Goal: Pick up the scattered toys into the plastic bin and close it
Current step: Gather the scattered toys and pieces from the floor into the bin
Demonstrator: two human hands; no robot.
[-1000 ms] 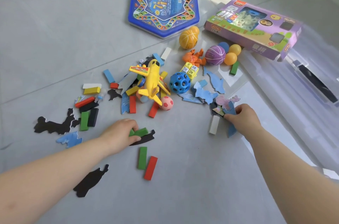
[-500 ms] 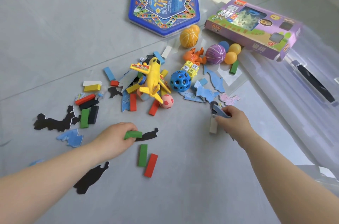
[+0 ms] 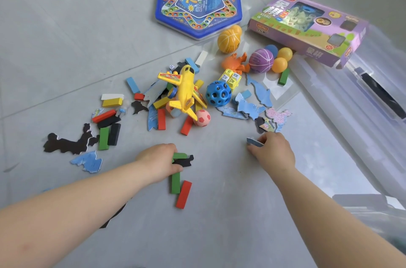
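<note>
Toys lie scattered on the grey floor: a yellow plane [image 3: 185, 89], a blue holed ball [image 3: 218, 93], a pink ball [image 3: 202, 117], coloured blocks and flat puzzle pieces. My left hand [image 3: 157, 161] grips a green block [image 3: 179, 155] and reaches down over a second green block [image 3: 175, 183] beside a red block [image 3: 184, 194]. A black puzzle piece [image 3: 184, 161] lies under its fingers. My right hand [image 3: 272, 151] pinches blue-grey puzzle pieces [image 3: 253, 142] just above the floor. The clear plastic bin [image 3: 351, 118] lies open at the right.
A blue hexagonal game board [image 3: 198, 4] and a purple chess box [image 3: 307, 28] lie at the back. Orange, purple and yellow balls [image 3: 261, 60] sit by the box. Black and blue map pieces [image 3: 66, 143] lie far left. The bin's black latch [image 3: 382, 95] shows at right.
My right hand lifted puzzle pieces from the pile and drew back toward me. My left hand picked up a green block and moved down onto the second green block.
</note>
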